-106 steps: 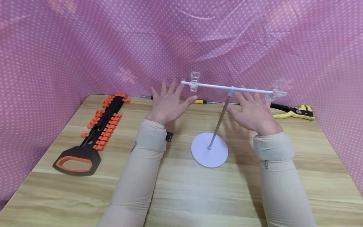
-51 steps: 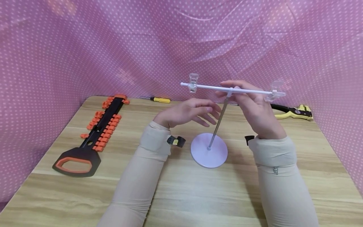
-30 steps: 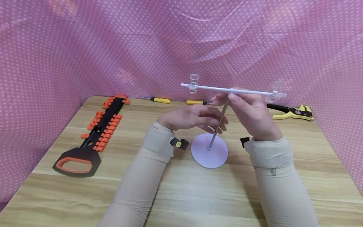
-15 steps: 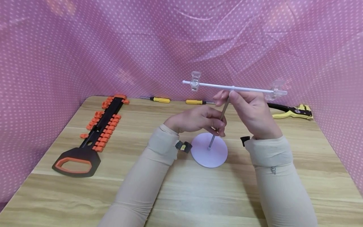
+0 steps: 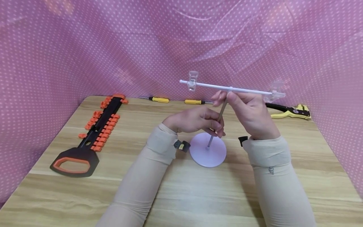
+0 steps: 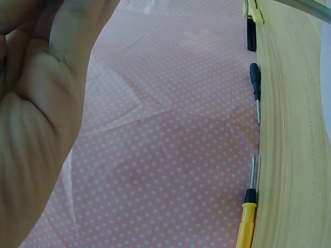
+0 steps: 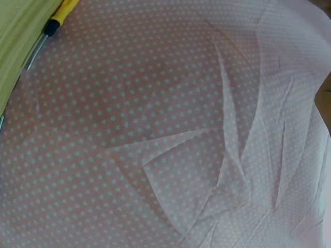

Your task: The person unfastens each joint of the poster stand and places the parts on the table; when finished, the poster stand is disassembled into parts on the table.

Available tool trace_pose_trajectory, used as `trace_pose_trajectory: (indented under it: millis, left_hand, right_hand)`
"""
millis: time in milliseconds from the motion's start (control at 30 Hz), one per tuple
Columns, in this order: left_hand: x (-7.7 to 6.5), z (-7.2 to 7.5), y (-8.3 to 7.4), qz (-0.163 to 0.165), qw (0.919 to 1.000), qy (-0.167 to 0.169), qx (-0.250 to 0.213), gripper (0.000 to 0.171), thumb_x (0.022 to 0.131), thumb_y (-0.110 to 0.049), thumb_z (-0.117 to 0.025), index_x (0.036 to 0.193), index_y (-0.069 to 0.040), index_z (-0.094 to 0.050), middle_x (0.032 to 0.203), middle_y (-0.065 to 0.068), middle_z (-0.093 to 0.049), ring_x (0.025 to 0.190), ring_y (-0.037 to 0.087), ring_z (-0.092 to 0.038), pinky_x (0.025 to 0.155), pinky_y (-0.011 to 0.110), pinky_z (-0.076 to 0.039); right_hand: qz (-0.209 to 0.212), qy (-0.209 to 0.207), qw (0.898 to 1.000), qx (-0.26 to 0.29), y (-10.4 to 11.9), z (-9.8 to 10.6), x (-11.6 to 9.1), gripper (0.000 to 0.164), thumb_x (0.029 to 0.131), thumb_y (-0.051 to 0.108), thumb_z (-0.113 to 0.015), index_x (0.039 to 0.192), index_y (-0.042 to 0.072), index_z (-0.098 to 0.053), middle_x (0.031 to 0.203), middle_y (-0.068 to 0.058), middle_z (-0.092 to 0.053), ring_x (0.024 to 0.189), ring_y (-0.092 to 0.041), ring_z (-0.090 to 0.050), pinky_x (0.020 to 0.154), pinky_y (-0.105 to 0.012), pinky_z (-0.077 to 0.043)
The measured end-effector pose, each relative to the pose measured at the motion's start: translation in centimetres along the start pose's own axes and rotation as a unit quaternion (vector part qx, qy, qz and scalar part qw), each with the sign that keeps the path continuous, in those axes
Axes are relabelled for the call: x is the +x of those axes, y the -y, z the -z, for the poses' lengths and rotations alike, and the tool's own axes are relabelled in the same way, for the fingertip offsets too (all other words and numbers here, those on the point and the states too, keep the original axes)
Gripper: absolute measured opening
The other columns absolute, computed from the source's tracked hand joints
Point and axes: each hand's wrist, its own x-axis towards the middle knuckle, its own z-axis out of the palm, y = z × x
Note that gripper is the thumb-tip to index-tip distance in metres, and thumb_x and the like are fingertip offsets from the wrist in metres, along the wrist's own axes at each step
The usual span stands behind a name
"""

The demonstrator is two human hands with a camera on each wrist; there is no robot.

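Note:
A display stand stands mid-table in the head view. It has a white round base [image 5: 208, 156], a thin metal rod [image 5: 222, 110] leaning to the right and a white crossbar [image 5: 210, 85]. Clear clips [image 5: 193, 81] sit near both ends of the bar. My left hand [image 5: 195, 119] pinches the rod low, above the base; in the left wrist view its palm side fills the left edge. Just under the crossbar joint, my right hand [image 5: 250, 113] pinches the rod's top between thumb and fingers. Only a sliver of that hand shows in the right wrist view.
A black rack [image 5: 92, 135] with orange clips and a looped handle lies at left. Along the back edge are two yellow-handled screwdrivers [image 5: 160, 100], a black-handled screwdriver [image 6: 255, 77] and a black-and-yellow plier-like tool [image 5: 295, 112]. Pink dotted cloth [image 5: 141, 47] surrounds the table.
Both hands were spread flat either side of the stand, then turned inward. The right took the rod's top first; the left moved right and pinched the rod lower down.

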Motion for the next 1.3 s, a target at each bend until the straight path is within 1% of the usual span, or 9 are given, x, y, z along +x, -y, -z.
trace_pose_trajectory:
  millis: [133, 267, 433, 733, 967, 1067, 1167, 1233, 1300]
  left_hand:
    - [0.0, 0.0, 0.0, 0.000, 1.0000, 0.005, 0.004, 0.020, 0.111, -0.005, -0.050, 0.107, 0.006, -0.066, 0.107, 0.018, -0.074, 0.108, 0.022, -0.074, 0.101, 0.036, -0.061]
    - [0.1, 0.0, -0.1, -0.002, 1.0000, 0.006, 0.001, 0.019, 0.110, -0.005, -0.051, 0.106, 0.006, -0.067, 0.106, 0.018, -0.074, 0.107, 0.023, -0.074, 0.101, 0.037, -0.061]
    - [-0.1, 0.1, -0.2, 0.001, 1.0000, 0.008, 0.000, 0.020, 0.111, -0.006, -0.051, 0.105, 0.005, -0.067, 0.106, 0.017, -0.074, 0.107, 0.022, -0.074, 0.101, 0.039, -0.061]
    - [0.0, 0.2, -0.3, 0.002, 1.0000, 0.009, 0.002, 0.020, 0.111, -0.007, -0.052, 0.105, 0.004, -0.068, 0.106, 0.016, -0.074, 0.107, 0.022, -0.074, 0.104, 0.049, -0.059]
    - [-0.1, 0.3, -0.4, 0.009, 0.9999, 0.004, 0.001, 0.019, 0.110, -0.008, -0.053, 0.105, 0.003, -0.067, 0.106, 0.016, -0.074, 0.109, 0.022, -0.074, 0.102, 0.039, -0.061]
    - [-0.1, 0.3, -0.4, 0.011, 0.9999, 0.000, 0.004, 0.019, 0.110, -0.008, -0.053, 0.104, 0.002, -0.068, 0.106, 0.015, -0.074, 0.108, 0.021, -0.074, 0.100, 0.037, -0.062]
    - [-0.1, 0.4, -0.4, 0.005, 1.0000, -0.002, 0.008, 0.019, 0.110, -0.008, -0.053, 0.102, 0.001, -0.068, 0.105, 0.014, -0.075, 0.107, 0.021, -0.074, 0.099, 0.036, -0.062]
    - [-0.1, 0.4, -0.4, 0.000, 1.0000, -0.002, 0.010, 0.020, 0.110, -0.008, -0.053, 0.100, 0.000, -0.067, 0.103, 0.014, -0.074, 0.107, 0.021, -0.074, 0.099, 0.036, -0.062]
    - [-0.1, 0.4, -0.4, -0.003, 0.9999, -0.001, 0.010, 0.020, 0.110, -0.008, -0.053, 0.099, 0.000, -0.067, 0.102, 0.013, -0.073, 0.109, 0.025, -0.074, 0.098, 0.037, -0.063]
  right_hand:
    - [0.020, -0.008, 0.999, 0.032, 0.2, 0.1, 0.1, 0.022, 0.109, 0.013, -0.058, 0.101, 0.002, -0.075, 0.098, -0.006, -0.077, 0.112, -0.025, -0.069, 0.109, -0.039, -0.051]
    - [0.023, -0.013, 0.998, 0.048, 0.3, 0.3, 0.2, 0.022, 0.109, 0.011, -0.057, 0.103, 0.000, -0.075, 0.100, -0.007, -0.077, 0.110, -0.025, -0.069, 0.109, -0.040, -0.051]
    - [0.010, -0.023, 0.999, 0.032, 0.1, 0.4, 0.3, 0.021, 0.108, 0.020, -0.060, 0.104, 0.007, -0.077, 0.101, -0.004, -0.077, 0.108, -0.024, -0.069, 0.110, -0.040, -0.051]
    - [-0.001, -0.035, 0.999, 0.020, 0.0, 0.7, 0.4, 0.021, 0.108, 0.021, -0.061, 0.107, 0.006, -0.077, 0.103, -0.004, -0.078, 0.107, -0.022, -0.071, 0.109, -0.039, -0.053]
    - [-0.020, -0.052, 0.998, 0.002, 0.2, 1.3, 0.2, 0.022, 0.108, 0.022, -0.062, 0.112, 0.006, -0.076, 0.106, -0.002, -0.079, 0.104, -0.016, -0.074, 0.104, -0.033, -0.056]
    - [-0.033, -0.075, 0.996, -0.031, 0.5, 1.8, 0.4, 0.023, 0.107, 0.019, -0.063, 0.111, 0.002, -0.077, 0.104, -0.004, -0.081, 0.100, -0.016, -0.077, 0.100, -0.031, -0.058]
    - [-0.060, -0.093, 0.989, -0.098, 0.9, 2.2, 0.6, 0.023, 0.106, 0.016, -0.065, 0.112, -0.002, -0.078, 0.104, -0.005, -0.081, 0.098, -0.015, -0.078, 0.097, -0.027, -0.059]
    - [-0.071, -0.095, 0.977, -0.176, 1.2, 2.6, 0.7, 0.021, 0.104, 0.015, -0.067, 0.112, -0.001, -0.080, 0.102, 0.001, -0.082, 0.093, -0.011, -0.076, 0.089, -0.022, -0.059]
    - [-0.070, -0.083, 0.961, -0.255, 1.4, 3.1, 0.7, 0.019, 0.102, 0.010, -0.070, 0.114, 0.000, -0.081, 0.099, 0.009, -0.081, 0.083, -0.007, -0.072, 0.075, -0.018, -0.055]
